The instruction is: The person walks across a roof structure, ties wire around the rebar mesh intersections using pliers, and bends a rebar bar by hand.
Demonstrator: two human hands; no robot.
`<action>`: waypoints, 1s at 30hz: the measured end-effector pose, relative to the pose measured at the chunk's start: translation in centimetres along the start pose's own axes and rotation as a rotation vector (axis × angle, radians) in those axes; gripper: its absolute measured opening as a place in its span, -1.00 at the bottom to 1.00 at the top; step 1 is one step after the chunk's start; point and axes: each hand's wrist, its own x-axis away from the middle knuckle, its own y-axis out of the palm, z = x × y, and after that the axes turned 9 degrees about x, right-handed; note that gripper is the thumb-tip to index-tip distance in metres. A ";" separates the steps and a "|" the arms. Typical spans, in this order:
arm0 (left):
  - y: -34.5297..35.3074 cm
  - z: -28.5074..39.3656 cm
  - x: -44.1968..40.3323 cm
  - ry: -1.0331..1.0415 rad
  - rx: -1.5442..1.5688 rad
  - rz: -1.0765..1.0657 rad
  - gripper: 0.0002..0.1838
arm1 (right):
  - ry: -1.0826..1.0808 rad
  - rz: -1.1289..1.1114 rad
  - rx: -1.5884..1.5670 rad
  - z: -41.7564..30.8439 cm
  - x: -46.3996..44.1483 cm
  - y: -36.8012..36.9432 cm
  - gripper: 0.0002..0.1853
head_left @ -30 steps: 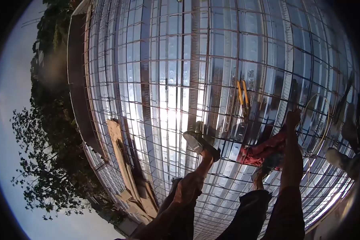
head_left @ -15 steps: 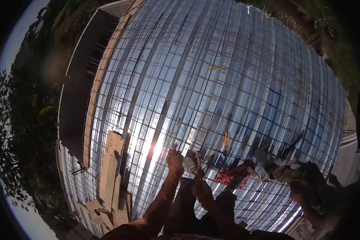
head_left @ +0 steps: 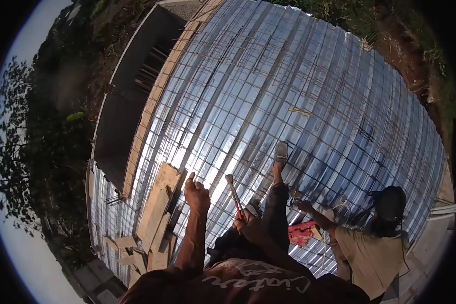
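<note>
The hammer (head_left: 235, 195) is gripped in the right hand (head_left: 250, 228), above the mesh (head_left: 268, 101); whether anything is held in the curled left hand (head_left: 197, 196) cannot be told. Walking is suggested by the forward shoe (head_left: 281, 152); sure footing is called for.

Ribbed metal floor (head_left: 253, 121) — sun glare (head_left: 218, 191) | dark wall (head_left: 117, 126), left edge | trees (head_left: 53, 137) beyond
</note>
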 end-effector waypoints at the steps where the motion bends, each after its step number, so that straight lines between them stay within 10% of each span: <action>1: 1.7 -0.2 -1.2 0.038 -0.021 0.005 -0.64 | 0.058 -0.049 -0.159 -1.8 -1.1 -2.0 -0.77; 3: 3.8 -0.7 -4.2 0.437 -0.485 -0.051 -0.65 | 0.058 -0.108 -0.444 -4.0 -3.4 -4.9 -0.80; 5: 10.0 -0.7 -7.5 0.398 -0.330 -0.048 -0.66 | 0.013 -0.160 -0.682 -5.5 -9.0 -10.3 -0.82; 7: 14.2 -0.1 -8.8 -0.129 0.350 0.078 -0.70 | 0.153 -0.221 -0.937 -7.5 -10.4 -13.2 -0.85; 8: 15.7 -0.2 -9.3 0.087 0.003 -0.005 -0.72 | 0.126 -0.224 -0.939 -7.5 -11.3 -14.4 -0.83; 9: 17.3 -0.3 -9.8 0.322 -0.336 -0.010 -0.74 | 0.153 -0.259 -0.829 -8.6 -11.9 -16.7 -0.84; 10: 20.2 1.2 -9.4 -0.171 0.281 0.112 -0.74 | 0.178 -0.284 -0.732 -10.2 -12.2 -18.5 -0.84; 17: 25.9 8.4 -14.2 -0.072 0.168 -0.040 -0.71 | 0.002 -0.270 -0.541 -18.2 -17.7 -23.6 -0.82; 18: 26.8 10.2 -15.6 -0.091 0.192 0.167 -0.71 | -0.124 -0.068 -0.148 -19.9 -19.3 -25.4 -0.81; 22: 26.8 20.6 -20.5 0.600 -0.495 -0.032 -0.60 | 0.071 0.275 0.136 -14.7 -24.7 -28.2 -0.79; 24: 23.1 23.4 -24.7 0.586 -0.639 -0.052 -0.61 | 0.273 0.283 0.175 -16.5 -24.2 -30.5 -0.77; 30: 10.7 20.5 -24.6 -0.467 -0.679 -0.390 -0.76 | 0.647 0.336 -0.055 -18.3 -19.7 -28.4 -0.76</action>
